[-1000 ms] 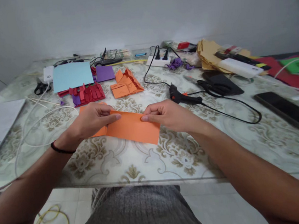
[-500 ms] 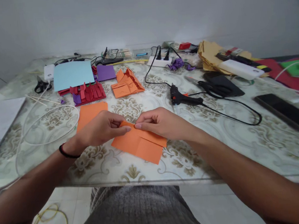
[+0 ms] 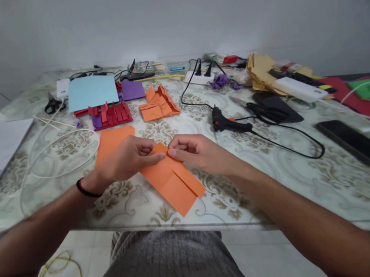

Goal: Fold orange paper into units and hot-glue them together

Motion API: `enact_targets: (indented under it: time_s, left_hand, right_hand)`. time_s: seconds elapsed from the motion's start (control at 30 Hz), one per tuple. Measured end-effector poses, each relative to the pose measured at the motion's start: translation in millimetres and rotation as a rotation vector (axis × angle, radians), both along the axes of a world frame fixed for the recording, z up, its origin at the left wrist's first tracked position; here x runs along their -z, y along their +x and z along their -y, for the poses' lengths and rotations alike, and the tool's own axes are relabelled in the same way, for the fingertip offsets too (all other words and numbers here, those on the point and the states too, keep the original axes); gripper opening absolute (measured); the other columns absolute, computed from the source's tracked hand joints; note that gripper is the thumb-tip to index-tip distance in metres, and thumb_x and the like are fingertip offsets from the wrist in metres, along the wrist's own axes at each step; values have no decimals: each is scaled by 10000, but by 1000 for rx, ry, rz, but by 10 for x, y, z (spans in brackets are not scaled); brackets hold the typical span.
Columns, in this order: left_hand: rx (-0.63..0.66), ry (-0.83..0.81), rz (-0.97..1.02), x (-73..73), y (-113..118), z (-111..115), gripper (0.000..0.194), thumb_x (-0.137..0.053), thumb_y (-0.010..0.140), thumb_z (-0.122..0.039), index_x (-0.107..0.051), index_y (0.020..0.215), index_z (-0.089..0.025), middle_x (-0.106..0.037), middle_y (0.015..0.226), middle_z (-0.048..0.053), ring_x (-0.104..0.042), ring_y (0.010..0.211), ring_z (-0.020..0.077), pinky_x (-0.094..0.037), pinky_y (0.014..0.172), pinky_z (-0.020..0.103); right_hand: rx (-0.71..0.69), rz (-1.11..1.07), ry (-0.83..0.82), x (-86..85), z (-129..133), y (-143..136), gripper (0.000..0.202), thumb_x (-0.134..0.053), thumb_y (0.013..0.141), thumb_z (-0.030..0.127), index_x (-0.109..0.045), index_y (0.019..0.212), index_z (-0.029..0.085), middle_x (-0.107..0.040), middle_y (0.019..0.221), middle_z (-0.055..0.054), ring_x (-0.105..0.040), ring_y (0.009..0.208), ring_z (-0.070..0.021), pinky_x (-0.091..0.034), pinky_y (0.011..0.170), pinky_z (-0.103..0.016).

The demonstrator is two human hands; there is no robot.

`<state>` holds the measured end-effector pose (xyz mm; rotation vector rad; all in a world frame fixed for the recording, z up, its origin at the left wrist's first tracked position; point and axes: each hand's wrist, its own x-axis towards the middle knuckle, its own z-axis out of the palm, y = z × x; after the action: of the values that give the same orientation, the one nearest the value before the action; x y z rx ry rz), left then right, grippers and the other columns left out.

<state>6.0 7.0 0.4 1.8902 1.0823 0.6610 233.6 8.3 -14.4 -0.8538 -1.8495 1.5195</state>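
Observation:
Both hands pinch the far end of a piece of orange paper (image 3: 173, 181), which has a folded strip along its right side. My left hand (image 3: 130, 157) grips the top left corner between thumb and fingers. Close beside it, my right hand (image 3: 197, 152) pinches the edge near the fold. The paper slants towards me, its near corner low over the tabletop. Another orange sheet (image 3: 115, 137) lies flat, partly hidden behind my left hand. Further back rests a folded orange paper piece (image 3: 159, 106).
A black glue gun (image 3: 229, 121) with its cord and black-handled scissors (image 3: 268, 113) lie right of my hands. A phone (image 3: 357, 141) is further right. Folded red paper (image 3: 113, 116), a light blue sheet (image 3: 92, 92) and a looped white cable (image 3: 66, 174) are on the left.
The orange paper has turned clockwise, its near corner now pointing more towards me. Both hands still pinch it at nearly the same spot.

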Motion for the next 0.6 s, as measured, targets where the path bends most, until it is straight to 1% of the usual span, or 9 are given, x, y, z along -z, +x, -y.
enact_targets:
  time_s: [0.13, 0.23, 0.33, 0.4, 0.5, 0.6]
  left_hand:
    - [55, -83, 39, 0, 7, 16, 413, -650, 867, -346, -346, 623, -208, -248, 635, -60, -219, 570, 74, -143, 482, 242]
    - [53, -77, 19, 3, 10, 11, 435, -655, 854, -331, -307, 621, -213, -221, 641, -62, -204, 571, 71, -128, 490, 246]
    - [66, -84, -6, -12, 17, 10, 437, -645, 837, -307, -283, 611, -216, -201, 634, -65, -186, 563, 67, -115, 488, 248]
    - [77, -91, -19, -30, 23, 15, 428, -641, 826, -293, -284, 603, -215, -196, 625, -67, -182, 558, 66, -110, 483, 246]
    - [92, -100, -25, -54, 30, 21, 416, -637, 823, -286, -296, 598, -211, -205, 608, -71, -185, 548, 64, -111, 475, 241]
    - [112, -104, -29, -59, 31, 21, 424, -642, 834, -296, -302, 596, -208, -208, 602, -73, -182, 540, 64, -114, 472, 241]
  right_hand:
    - [-13, -17, 45, 6, -1, -19, 302, -670, 948, 452, -620, 848, 172, -443, 670, 60, -349, 601, -100, -257, 561, -267]
    - [-7, -24, 62, 12, 1, -29, 253, -648, 961, 393, -607, 838, 176, -456, 688, 54, -363, 614, -104, -270, 575, -272]
    - [-16, -36, 71, 20, 6, -38, 209, -651, 952, 364, -601, 873, 177, -494, 721, 43, -407, 643, -114, -301, 594, -275]
    - [-10, -35, 90, 23, 9, -40, 196, -659, 946, 349, -602, 870, 177, -498, 719, 42, -410, 647, -117, -302, 599, -278]
    - [8, -38, 104, 25, 16, -41, 221, -673, 939, 349, -596, 816, 183, -465, 685, 50, -379, 635, -117, -279, 593, -282]
    - [11, -45, 79, 28, 23, -51, 262, -704, 926, 406, -603, 821, 188, -455, 684, 50, -374, 638, -121, -277, 593, -284]
